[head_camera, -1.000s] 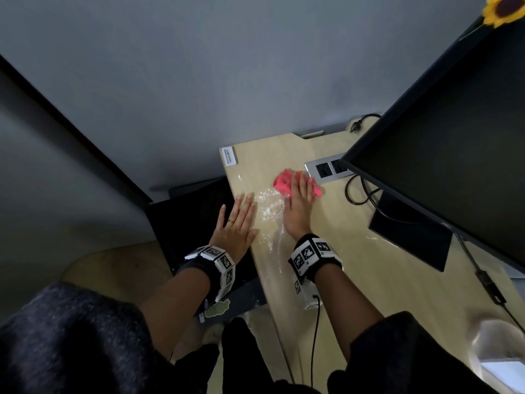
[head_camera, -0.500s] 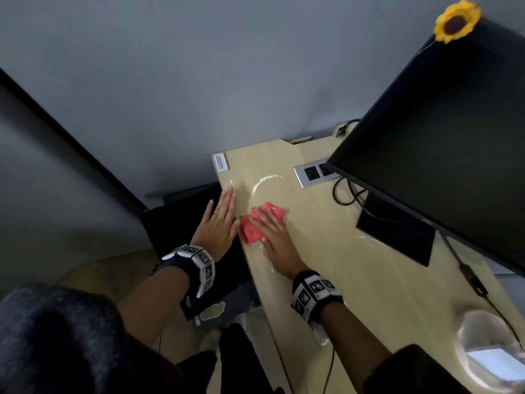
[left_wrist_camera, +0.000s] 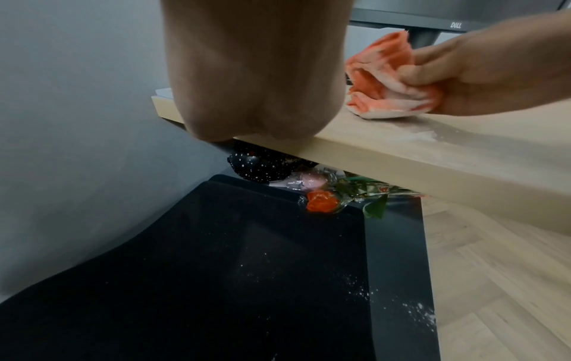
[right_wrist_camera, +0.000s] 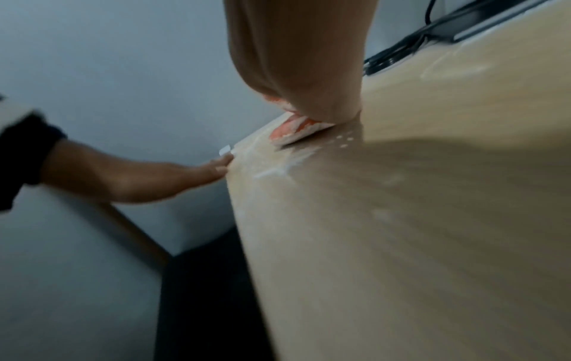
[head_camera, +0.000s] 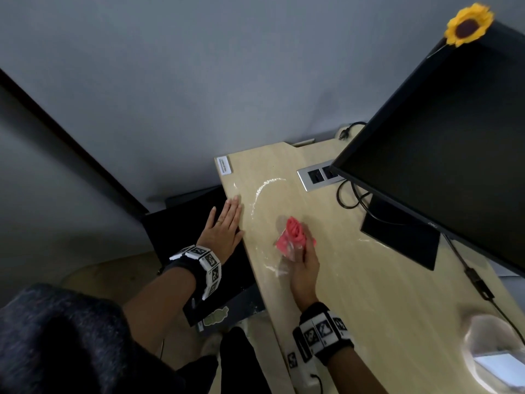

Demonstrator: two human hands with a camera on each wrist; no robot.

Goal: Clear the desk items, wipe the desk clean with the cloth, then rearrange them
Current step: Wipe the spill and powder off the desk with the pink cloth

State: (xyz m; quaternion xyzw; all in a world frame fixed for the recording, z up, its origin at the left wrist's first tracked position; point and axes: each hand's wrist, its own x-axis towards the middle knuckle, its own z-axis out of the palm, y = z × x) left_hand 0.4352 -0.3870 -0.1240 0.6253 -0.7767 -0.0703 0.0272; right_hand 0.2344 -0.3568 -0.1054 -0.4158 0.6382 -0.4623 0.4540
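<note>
A pink cloth (head_camera: 294, 237) lies bunched on the light wooden desk (head_camera: 369, 294), and my right hand (head_camera: 305, 263) grips it with curled fingers, pressing it down. The left wrist view shows the cloth (left_wrist_camera: 383, 80) crumpled in the right hand (left_wrist_camera: 479, 73). White powder streaks (head_camera: 267, 186) curve across the desk behind the cloth. My left hand (head_camera: 224, 223) is held flat with straight fingers against the desk's left edge and holds nothing. In the right wrist view the left hand (right_wrist_camera: 139, 180) touches that edge, beside the cloth (right_wrist_camera: 293, 129).
A black monitor (head_camera: 440, 155) with a sunflower (head_camera: 468, 24) on its corner fills the right side, cables and a socket panel (head_camera: 318, 176) beside it. A black bin (left_wrist_camera: 247, 268) dusted with powder stands below the desk's edge, with wrapped flowers (left_wrist_camera: 321, 202) behind. A white container (head_camera: 494, 356) sits front right.
My right hand swept the cloth from near the socket panel to the left edge, then back toward the desk's middle, bunching it up. The left hand stayed at the edge.
</note>
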